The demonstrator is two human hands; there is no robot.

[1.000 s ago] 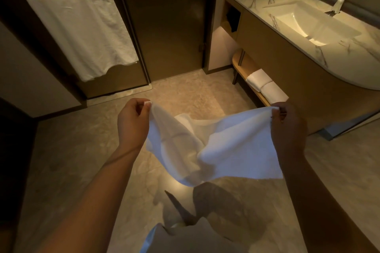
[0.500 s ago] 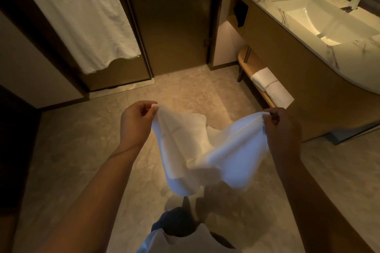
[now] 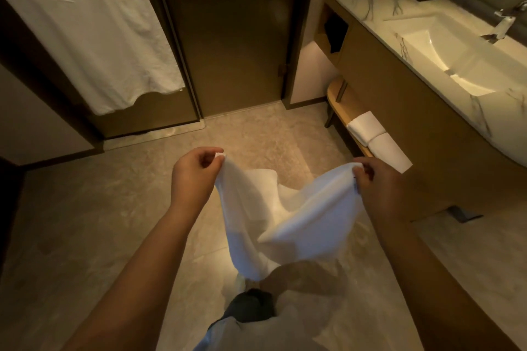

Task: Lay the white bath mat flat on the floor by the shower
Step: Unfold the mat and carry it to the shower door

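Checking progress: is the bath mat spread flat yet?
No. The bath mat hangs sagging and creased between the left hand and right hand, above the floor.

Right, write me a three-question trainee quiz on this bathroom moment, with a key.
1. True or false: the white bath mat already lies flat on the floor.
2. Which hands grip the mat? A) left hand only B) right hand only C) both, one at each top corner.
3. Fill in: a large white towel hangs to the ____ of the dark glass door.

Key: 1 false, since it hangs sagging between the hands above the floor; 2 C; 3 left.
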